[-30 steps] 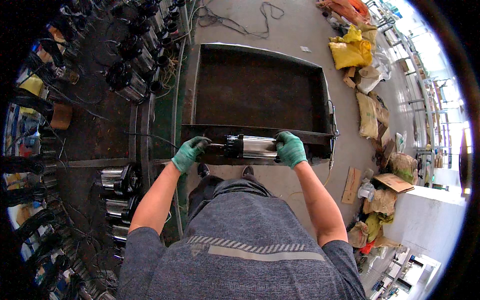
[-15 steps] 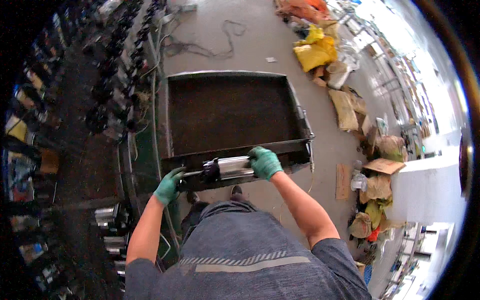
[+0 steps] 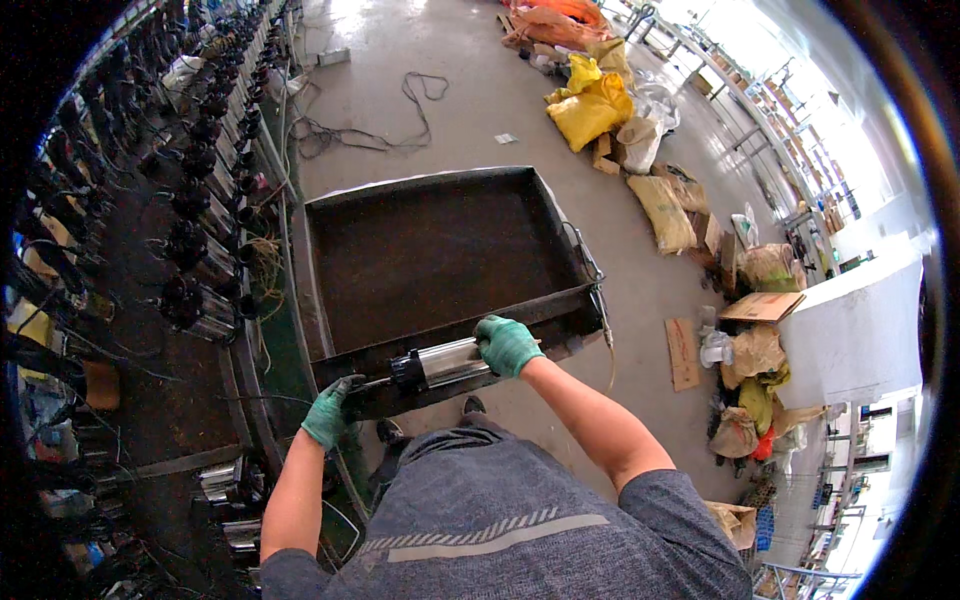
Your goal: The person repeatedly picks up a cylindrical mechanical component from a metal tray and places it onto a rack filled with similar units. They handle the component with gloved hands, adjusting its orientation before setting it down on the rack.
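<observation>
A silver metal cylinder (image 3: 450,364) with a black end piece lies level over the near side of a dark rectangular metal tank (image 3: 440,255); it looks like a pump motor. My right hand (image 3: 508,346), in a green glove, is wrapped round the cylinder's right end. From the black end a thin rod or cable runs left to my left hand (image 3: 325,415), also gloved in green. That hand's fingers are closed on it; the dark fingertips partly hide the grip. The tank's near strip sits directly under the cylinder.
Rows of similar silver-and-black cylinders (image 3: 205,295) with cables stand on the dark bench to the left. A loose cable (image 3: 420,110) lies on the floor beyond the tank. Yellow sacks (image 3: 590,110), cardboard (image 3: 682,355) and bags line the right side. A hose (image 3: 610,345) hangs at the tank's right corner.
The view has shifted and turned slightly, so the tank appears tilted and further left. Both hands keep their hold on the cylinder, which now slants a little more, its right end higher in the picture.
</observation>
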Action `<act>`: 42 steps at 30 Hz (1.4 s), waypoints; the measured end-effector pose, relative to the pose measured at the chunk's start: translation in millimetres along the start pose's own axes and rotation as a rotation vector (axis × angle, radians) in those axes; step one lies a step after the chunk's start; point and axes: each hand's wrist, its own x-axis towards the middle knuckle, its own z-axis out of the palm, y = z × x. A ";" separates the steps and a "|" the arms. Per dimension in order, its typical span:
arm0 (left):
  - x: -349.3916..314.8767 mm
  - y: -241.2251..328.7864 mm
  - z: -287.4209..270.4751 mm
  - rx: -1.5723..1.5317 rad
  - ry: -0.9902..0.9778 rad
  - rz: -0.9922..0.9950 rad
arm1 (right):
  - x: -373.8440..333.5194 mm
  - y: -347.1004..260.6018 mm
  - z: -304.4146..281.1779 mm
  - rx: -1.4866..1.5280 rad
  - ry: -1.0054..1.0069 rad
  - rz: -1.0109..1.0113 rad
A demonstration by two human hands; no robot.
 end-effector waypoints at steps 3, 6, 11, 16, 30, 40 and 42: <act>-9.1 11.9 1.3 0.143 -0.040 -0.012 | -1.8 -1.7 -2.8 -0.001 -0.002 -0.008; -18.1 20.7 15.2 0.422 0.039 -0.030 | -4.1 0.5 -4.2 0.012 -0.009 -0.004; 8.4 -3.2 -22.3 1.487 0.205 0.410 | -0.4 -3.9 -4.0 0.008 -0.001 -0.011; 2.6 17.0 8.9 1.538 0.231 0.265 | -5.4 4.0 -0.2 -0.015 0.068 -0.043; 17.6 -15.0 -13.2 1.472 0.396 0.836 | -3.2 4.0 0.8 0.012 0.033 -0.023; 9.0 26.3 9.5 0.414 0.288 -0.392 | -0.9 5.8 1.0 0.003 0.026 -0.048; 3.0 19.2 11.9 0.236 0.252 -0.338 | 0.2 5.1 -1.7 -0.011 0.010 -0.029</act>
